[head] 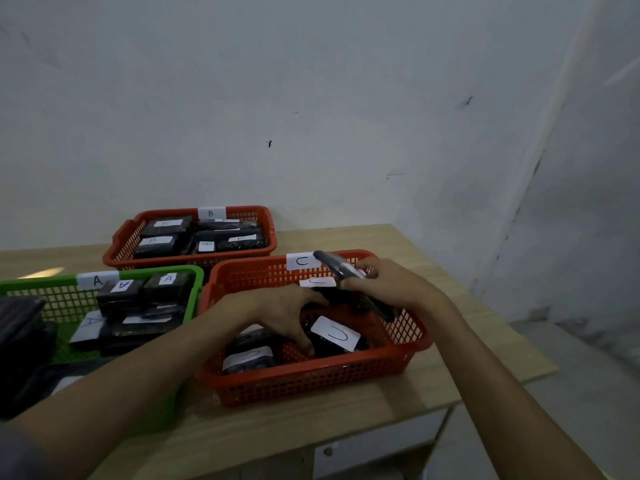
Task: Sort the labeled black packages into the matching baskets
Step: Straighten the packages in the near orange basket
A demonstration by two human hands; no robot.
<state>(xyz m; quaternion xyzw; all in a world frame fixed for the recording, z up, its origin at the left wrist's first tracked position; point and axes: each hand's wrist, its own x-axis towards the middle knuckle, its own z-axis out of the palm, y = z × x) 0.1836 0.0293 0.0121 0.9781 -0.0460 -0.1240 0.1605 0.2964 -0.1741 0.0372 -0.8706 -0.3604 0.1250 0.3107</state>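
Both hands work inside the orange plastic mesh basket tagged C [311,379], which sits at the near right of the pale wooden bench [346,431]. The right hand [391,285] pinches a flat black wrapped package [337,266] by its lower end and holds it tilted up over the basket's far rim; motion blur hides its label, so I cannot read the letter. The left hand [280,313] reaches down with curled fingers among the packages already lying in the basket, apparently gripping one, though its fingertips are hidden. A black package with a white C label [336,334] lies face up just beside that hand.

The packages look light, with a slick, glossy film wrap that may slide under a loose pinch; a hold across the short sides, thumb on the paper label, should be surer. They seem firm enough to stack flat.

The green plastic basket tagged A [194,296] touches or nearly touches the C basket on its left, and the far orange basket tagged B [194,259] stands just behind both, already well filled. Open bench lies to the right and front of the C basket, whose right corner sits near the bench edge, so pushing rightward risks tipping it off.
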